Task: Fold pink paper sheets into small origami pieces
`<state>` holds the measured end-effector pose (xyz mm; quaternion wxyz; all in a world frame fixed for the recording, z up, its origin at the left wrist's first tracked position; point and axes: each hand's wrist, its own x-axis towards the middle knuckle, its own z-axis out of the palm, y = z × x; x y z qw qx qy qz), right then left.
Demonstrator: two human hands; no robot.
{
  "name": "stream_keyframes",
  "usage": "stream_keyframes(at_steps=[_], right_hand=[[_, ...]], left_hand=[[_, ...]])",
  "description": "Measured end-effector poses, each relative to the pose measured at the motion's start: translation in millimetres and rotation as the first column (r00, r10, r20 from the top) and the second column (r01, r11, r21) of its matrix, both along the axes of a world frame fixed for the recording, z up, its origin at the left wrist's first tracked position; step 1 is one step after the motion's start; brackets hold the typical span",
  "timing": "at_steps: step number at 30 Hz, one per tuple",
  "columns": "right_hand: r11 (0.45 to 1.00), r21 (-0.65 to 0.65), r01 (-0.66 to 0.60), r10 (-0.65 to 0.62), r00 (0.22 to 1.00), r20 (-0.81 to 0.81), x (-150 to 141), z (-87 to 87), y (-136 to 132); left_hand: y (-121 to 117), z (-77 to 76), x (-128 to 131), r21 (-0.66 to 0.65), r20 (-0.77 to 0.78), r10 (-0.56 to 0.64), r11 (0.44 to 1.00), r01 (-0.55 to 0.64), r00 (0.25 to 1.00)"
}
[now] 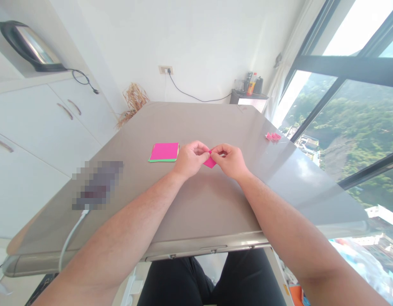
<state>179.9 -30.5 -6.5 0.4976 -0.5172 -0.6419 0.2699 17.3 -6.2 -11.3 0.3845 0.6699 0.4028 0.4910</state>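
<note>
A small folded piece of pink paper (210,162) is pinched between my two hands, just above the middle of the table. My left hand (192,159) closes thumb and fingers on its left side. From the other side, my right hand (228,160) grips it the same way, and the fingertips of both hands nearly meet at the top. The fingers cover much of the paper, so its full shape is hidden. Left of my left hand lies a stack of square paper (165,151), pink on top with green showing at the lower edge.
Small pink folded paper pieces (273,137) rest at the table's right side. A blurred-out object (99,185) with a white cable (72,233) lies at the left. The grey table (202,123) stands beside a window. A cabinet (250,99) holding bottles is behind it.
</note>
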Motion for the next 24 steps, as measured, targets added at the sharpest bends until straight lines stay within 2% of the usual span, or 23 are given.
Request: stream_keyframes(at_steps=[6, 15, 24], right_hand=[[0.997, -0.064, 0.041, -0.043, 0.998, -0.038, 1.6, -0.1, 1.5], [0.996, -0.053, 0.074, -0.075, 0.997, -0.006, 0.3, 0.6, 0.4], [0.997, -0.039, 0.066, -0.065, 0.998, 0.023, -1.3, 1.3, 0.0]], left_hand=[[-0.6, 0.9, -0.9, 0.022, -0.029, 0.049, 0.999, -0.049, 0.998], [1.5, -2.7, -1.9, -0.018, -0.015, 0.037, 0.999, -0.037, 0.999], [-0.1, -1.0, 0.6, -0.008, -0.017, 0.079, 0.997, -0.079, 0.997]])
